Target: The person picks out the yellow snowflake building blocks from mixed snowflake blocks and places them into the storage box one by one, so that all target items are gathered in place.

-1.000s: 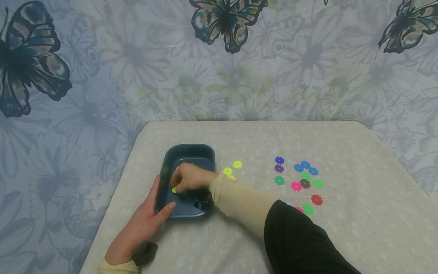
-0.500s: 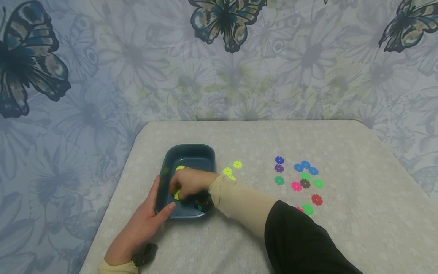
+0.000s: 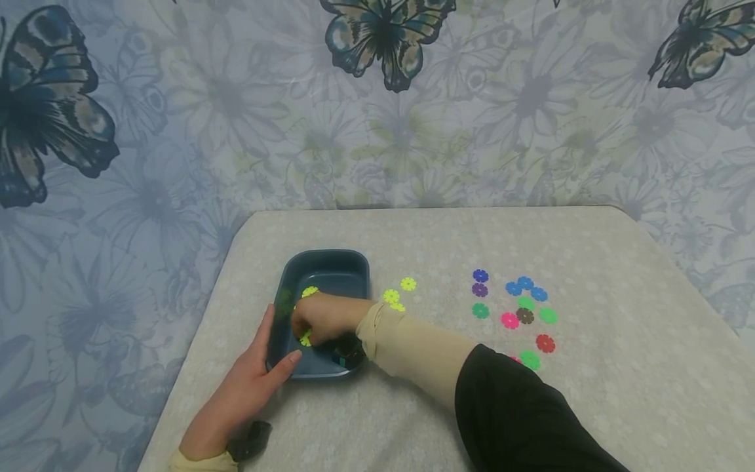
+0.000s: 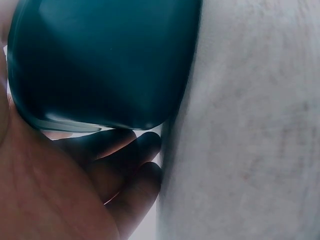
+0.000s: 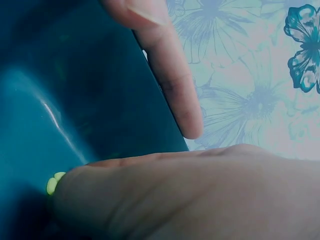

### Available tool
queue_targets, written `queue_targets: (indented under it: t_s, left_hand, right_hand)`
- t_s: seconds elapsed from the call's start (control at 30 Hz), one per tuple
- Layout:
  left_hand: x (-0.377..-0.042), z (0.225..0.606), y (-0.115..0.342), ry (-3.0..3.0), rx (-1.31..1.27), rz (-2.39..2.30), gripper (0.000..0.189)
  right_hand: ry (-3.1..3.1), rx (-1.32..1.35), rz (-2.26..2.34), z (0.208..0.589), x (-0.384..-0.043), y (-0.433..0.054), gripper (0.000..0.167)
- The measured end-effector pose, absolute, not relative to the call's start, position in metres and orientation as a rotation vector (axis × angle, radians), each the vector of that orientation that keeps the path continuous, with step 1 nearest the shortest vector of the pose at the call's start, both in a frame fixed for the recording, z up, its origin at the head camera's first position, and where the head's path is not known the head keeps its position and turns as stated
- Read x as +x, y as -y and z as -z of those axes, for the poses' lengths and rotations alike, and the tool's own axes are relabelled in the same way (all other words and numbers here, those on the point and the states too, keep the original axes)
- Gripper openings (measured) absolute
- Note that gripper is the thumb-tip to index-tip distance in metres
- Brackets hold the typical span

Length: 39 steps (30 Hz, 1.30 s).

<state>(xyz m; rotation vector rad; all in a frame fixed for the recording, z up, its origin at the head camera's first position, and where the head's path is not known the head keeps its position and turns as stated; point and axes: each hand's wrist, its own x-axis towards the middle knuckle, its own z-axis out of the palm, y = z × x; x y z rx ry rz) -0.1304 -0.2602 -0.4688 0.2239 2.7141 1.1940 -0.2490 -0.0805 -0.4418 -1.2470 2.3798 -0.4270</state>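
Note:
A dark teal plastic tray (image 3: 339,259) stands on the table, left of its middle. My left hand (image 3: 250,370) holds the tray's near left corner, thumb over the rim and fingers along the outer wall. In the left wrist view the fingers (image 4: 132,170) lie close against the tray wall. Inside the tray, my right hand (image 3: 321,318) has curled fingers at a yellow flower-shaped disc (image 3: 305,338), whose edge shows at the thumb tip in the right wrist view. Another yellow disc (image 3: 309,291) lies just beyond that hand. The right fingertips are mostly hidden.
Yellow discs (image 3: 408,284) lie right of the tray, partly behind the sleeve (image 3: 413,334). Farther right are blue discs (image 3: 525,282), green discs (image 3: 548,315), a red disc (image 3: 545,343), pink, purple and brown ones. A patterned wall (image 3: 377,144) rises behind the table.
My right hand has shifted slightly toward the tray's near side, with the yellow disc at its fingers. The yellow disc beyond it has come into sight. My left hand has stayed put.

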Motion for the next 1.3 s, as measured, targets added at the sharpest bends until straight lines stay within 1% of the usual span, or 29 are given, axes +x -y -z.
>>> queue_targets:
  t_s: [0.27,0.43,0.6,0.73,0.83,0.97,1.17,1.3]
  left_hand:
    - [-0.131,0.467,0.26,-2.73,0.261,-1.207,0.096]
    - [-0.13,0.466,0.259,-2.732,0.267,-1.199,0.096]
    - [-0.131,0.466,0.259,-2.727,0.224,-1.165,0.098]
    - [-0.131,0.467,0.259,-2.733,0.201,-1.153,0.1]
    - [-0.131,0.466,0.259,-2.743,0.195,-1.141,0.101]
    - [-0.133,0.464,0.26,-2.737,0.19,-1.13,0.101]
    - [-0.137,0.465,0.263,-2.727,0.213,-1.159,0.1]
    - [-0.141,0.466,0.262,-2.731,0.226,-1.17,0.1]
  right_hand:
    - [-2.386,-1.275,0.432,0.439,-0.249,0.082,0.026]
    - [-2.446,-1.309,0.607,0.428,-0.255,0.072,0.028]
    - [-2.468,-1.197,0.825,0.402,-0.267,0.045,0.032]
    - [-2.499,-1.067,1.058,0.385,-0.28,0.01,0.029]
    - [-2.513,-0.933,1.268,0.383,-0.29,-0.021,0.024]
    - [-2.53,-0.697,1.428,0.399,-0.302,-0.058,0.02]
    - [-2.563,-0.391,1.381,0.439,-0.309,-0.092,0.028]
    - [-2.557,-0.288,1.342,0.456,-0.309,-0.106,0.03]
